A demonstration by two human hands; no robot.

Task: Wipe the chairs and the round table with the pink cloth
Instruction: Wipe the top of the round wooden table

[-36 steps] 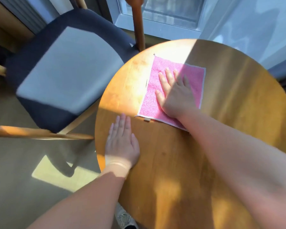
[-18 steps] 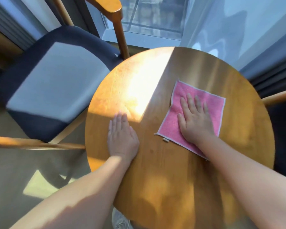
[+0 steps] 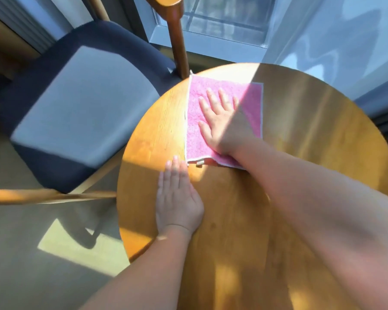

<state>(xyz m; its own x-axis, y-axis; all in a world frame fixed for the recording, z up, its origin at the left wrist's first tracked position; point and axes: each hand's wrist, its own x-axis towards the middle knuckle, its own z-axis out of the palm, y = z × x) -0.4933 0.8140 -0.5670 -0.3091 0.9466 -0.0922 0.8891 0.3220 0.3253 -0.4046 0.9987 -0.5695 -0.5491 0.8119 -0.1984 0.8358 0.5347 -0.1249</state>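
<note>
The pink cloth [image 3: 244, 101] lies flat on the far left part of the round wooden table [image 3: 311, 135], its far left corner at the table's rim. My right hand [image 3: 222, 121] presses on the cloth with straight, spread fingers. My left hand [image 3: 177, 198] rests flat on the bare wood just in front of the cloth's near left corner, fingertips almost touching it. A chair with a dark blue seat [image 3: 83, 108] and wooden armrests stands to the left of the table.
The chair's wooden armrest [image 3: 54, 195] runs along the table's left edge, and its upright post [image 3: 177, 41] stands close to the cloth's far corner. A window and sill [image 3: 211, 41] lie behind the table. The floor [image 3: 20, 265] shows at lower left.
My right hand has slid the cloth from the table's middle right back to the far left edge. My left hand stays flat on the table.
</note>
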